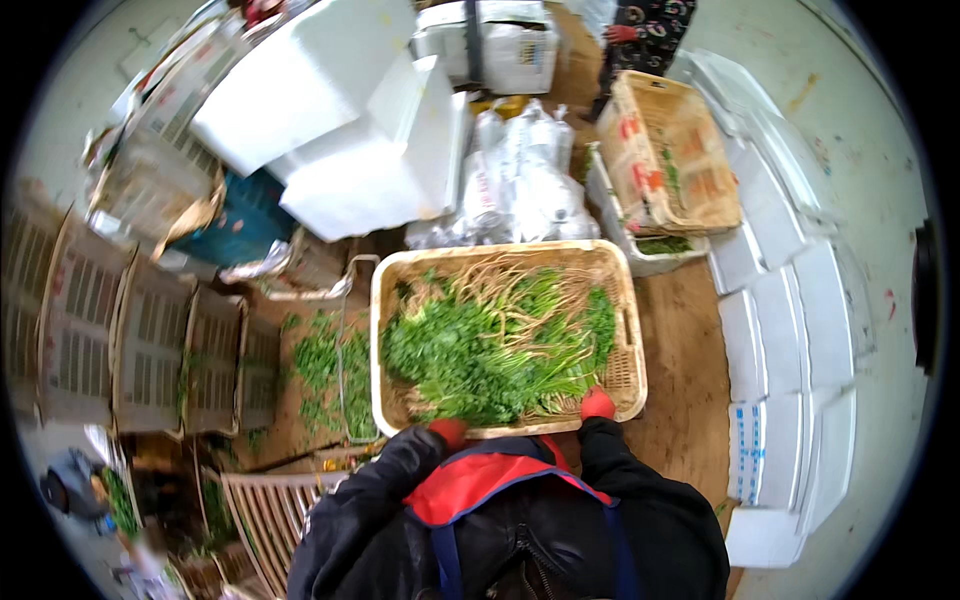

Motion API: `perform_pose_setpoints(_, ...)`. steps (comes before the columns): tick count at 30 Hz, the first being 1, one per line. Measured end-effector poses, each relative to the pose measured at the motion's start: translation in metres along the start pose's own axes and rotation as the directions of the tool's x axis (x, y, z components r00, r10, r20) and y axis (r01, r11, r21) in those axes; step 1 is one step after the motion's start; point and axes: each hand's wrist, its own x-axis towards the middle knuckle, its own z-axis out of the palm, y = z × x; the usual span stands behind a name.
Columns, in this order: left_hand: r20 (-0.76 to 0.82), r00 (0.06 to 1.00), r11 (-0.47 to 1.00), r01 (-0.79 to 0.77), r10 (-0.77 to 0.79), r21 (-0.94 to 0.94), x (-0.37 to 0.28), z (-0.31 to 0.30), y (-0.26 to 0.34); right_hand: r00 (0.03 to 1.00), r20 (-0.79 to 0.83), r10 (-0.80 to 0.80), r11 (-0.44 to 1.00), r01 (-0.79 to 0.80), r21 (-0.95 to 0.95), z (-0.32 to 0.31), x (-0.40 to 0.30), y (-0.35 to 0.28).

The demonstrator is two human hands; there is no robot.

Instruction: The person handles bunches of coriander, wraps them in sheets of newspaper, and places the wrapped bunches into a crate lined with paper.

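Note:
A cream plastic crate (636, 330) lies right in front of me. Inside it are bunches of leafy green herbs (457, 345), with thin pale roots (499, 281) tangled mostly towards the far side. My left hand (448, 433), in a red glove, grips the crate's near rim left of its middle; my sleeve and the rim partly hide its fingers. Closed over the same rim near the right corner is my right hand (597, 403), also red-gloved, with its fingertips out of sight. A red apron (480, 480) hangs between my arms.
Beyond the crate lie filled clear plastic bags (517, 180) and white foam boxes (352, 180). Stacked crates (675, 150) stand at far right, near a person (652, 34). White foam panels (772, 322) line the right; upright crates (150, 345) line the left. A slatted wooden chair (262, 517) stands behind left.

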Motion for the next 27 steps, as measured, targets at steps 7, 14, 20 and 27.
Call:
perform_pose_setpoints(7, -0.096, 0.995, 0.999, 0.038, -0.037, 0.017, -0.018, 0.000, -0.003, 0.993, 0.116, 0.033, 0.998, -0.027, -0.051, -0.017, -0.009, -0.011)
perform_pose_setpoints(14, -0.252, 0.968, 0.999, 0.011, -0.003, 0.031, 0.001, 0.028, -0.008, 0.989, 0.137, 0.053, 0.997, -0.045, -0.064, -0.002, 0.005, 0.005)
perform_pose_setpoints(20, -0.321, 0.936, 0.982, -0.101, 0.148, 0.157, 0.028, 0.041, 0.011, 0.986, 0.120, 0.117, 0.987, -0.102, -0.125, -0.001, 0.004, 0.000)
perform_pose_setpoints(27, -0.375, 0.910, 0.983, -0.181, 0.175, 0.020, 0.036, 0.030, 0.035, 0.888, 0.458, 0.046, 0.999, -0.053, 0.002, 0.058, 0.057, 0.068)
